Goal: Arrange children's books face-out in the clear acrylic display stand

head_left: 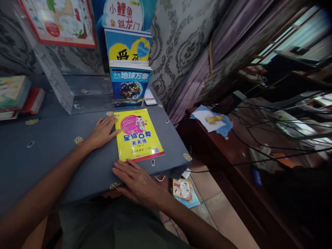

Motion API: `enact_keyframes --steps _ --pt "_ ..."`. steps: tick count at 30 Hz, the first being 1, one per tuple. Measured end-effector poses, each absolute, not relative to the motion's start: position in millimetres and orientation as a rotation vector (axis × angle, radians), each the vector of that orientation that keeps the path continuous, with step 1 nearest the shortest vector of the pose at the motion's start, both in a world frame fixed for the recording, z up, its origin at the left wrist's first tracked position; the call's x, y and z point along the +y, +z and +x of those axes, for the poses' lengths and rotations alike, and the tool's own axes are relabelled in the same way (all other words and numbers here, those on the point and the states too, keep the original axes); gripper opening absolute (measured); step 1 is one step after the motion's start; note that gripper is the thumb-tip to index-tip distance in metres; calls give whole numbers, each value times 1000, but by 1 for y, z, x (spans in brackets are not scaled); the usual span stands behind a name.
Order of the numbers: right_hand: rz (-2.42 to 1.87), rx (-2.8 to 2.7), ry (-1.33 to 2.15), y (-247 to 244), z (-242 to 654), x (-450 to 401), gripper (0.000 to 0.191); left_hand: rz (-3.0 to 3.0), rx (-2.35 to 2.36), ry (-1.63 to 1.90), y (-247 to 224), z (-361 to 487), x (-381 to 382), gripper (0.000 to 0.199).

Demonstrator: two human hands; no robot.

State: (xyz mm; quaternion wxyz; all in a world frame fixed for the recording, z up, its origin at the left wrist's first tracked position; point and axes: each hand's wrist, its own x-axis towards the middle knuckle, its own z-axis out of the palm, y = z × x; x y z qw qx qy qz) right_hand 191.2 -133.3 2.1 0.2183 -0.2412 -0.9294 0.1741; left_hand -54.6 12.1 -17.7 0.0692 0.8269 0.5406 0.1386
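One yellow book [140,136] lies flat on the grey desk [98,169], its cover facing up, close to the near right corner. Behind it, three covers stand one above another: a blue earth book [131,90] in front, a book with a yellow heart [124,45] in the middle, and a blue book with red letters [127,14] at the back. On the floor there are two books, an orange one [183,190] lying over a light blue one [194,200].

Two hands are on the desk, both open and with nothing gripped. The left hand [103,133] is spread flat, with its fingertips at the left edge of the yellow book. The right hand [137,180] lies palm down, fingers extended and close together, their tips touching the bottom edge of this book.

The yellow cover is smooth and a little shiny, rectangular, with a round pink shape and a red strip at the bottom. The desk covering looks smooth, printed with dotted oval patches. At the left stands a clear plastic rack [46,65]. The wallpaper [168,45] has a dark, curling pattern, and beside it hangs a folded purple curtain [192,76]. The floor tiles [207,186] are beige.
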Motion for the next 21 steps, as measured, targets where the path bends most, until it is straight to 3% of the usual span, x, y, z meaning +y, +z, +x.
enact_keyframes --steps 10,21 --pt "-1010 -2383 479 -11 238 -136 62 2481 1614 427 -21 -56 13 62" --pt "-1234 -2291 534 -15 264 -103 53 2499 1619 421 -21 -55 12 64"
